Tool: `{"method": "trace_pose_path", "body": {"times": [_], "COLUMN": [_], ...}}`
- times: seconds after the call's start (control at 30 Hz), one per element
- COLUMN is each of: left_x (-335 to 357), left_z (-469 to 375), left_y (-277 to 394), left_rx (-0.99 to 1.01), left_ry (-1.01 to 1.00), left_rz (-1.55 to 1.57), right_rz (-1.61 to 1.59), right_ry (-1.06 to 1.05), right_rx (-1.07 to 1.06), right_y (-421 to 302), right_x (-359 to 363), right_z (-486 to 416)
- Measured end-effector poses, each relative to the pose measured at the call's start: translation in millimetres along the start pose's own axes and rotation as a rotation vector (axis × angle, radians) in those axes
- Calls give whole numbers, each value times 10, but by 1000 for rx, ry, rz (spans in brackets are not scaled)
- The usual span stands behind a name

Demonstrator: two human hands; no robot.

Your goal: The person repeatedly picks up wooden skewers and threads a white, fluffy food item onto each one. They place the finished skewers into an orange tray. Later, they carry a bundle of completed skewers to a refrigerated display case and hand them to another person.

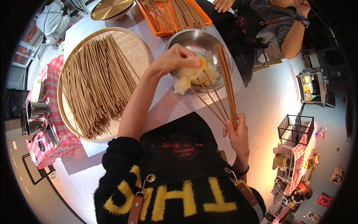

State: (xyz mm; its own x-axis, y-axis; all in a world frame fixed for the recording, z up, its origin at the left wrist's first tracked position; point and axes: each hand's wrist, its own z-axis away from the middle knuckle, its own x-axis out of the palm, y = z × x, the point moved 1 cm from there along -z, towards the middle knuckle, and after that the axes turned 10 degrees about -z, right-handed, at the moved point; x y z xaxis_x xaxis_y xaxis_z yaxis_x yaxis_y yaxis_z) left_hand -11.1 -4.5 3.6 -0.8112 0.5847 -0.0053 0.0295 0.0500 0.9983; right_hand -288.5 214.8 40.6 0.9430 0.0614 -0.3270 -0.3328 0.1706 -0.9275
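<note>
My left hand (183,57) pinches a pale, yellowish soft lump (193,65) over a steel bowl (179,37). More of the same pale, loose material (211,77) lies in that bowl; I cannot tell exactly what it is. My right hand (237,134), lower and beyond the table edge, grips a bundle of thin brown sticks (227,81) near the lower ends. Three sticks (214,96) fan out from the bundle, and their far ends reach the lump at my left hand. A smaller pale clump (182,85) hangs at the end of one, by the bowl's rim.
A round woven bamboo tray (134,42) at left carries many sticks (98,89). Behind the bowl stands an orange plastic tray (160,34) of sticks, beside a brass-coloured bowl (110,9). Another person's arm (293,42) is at upper right. Metal pots (37,109) stand on a checked cloth.
</note>
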Motion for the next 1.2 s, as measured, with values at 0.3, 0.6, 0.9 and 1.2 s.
{"method": "trace_pose_path", "body": {"times": [0.3, 0.6, 0.9, 1.2], "left_x": [-67, 246, 467, 455], "left_z": [45, 265, 252, 278], "left_y": [152, 139, -71, -201], "left_rx": [81, 44, -35, 214], "left_ry": [139, 618, 559, 571], "left_rz": [-31, 61, -57, -749], "right_rz": [-12, -207, -117, -12], "right_ry": [56, 152, 79, -2], "right_rx": [7, -68, -381, -407], "right_y": [-65, -323, -1072, -1859], "right_x": [19, 172, 579, 1636], "right_z": [-7, -401, -1625, -3587]}}
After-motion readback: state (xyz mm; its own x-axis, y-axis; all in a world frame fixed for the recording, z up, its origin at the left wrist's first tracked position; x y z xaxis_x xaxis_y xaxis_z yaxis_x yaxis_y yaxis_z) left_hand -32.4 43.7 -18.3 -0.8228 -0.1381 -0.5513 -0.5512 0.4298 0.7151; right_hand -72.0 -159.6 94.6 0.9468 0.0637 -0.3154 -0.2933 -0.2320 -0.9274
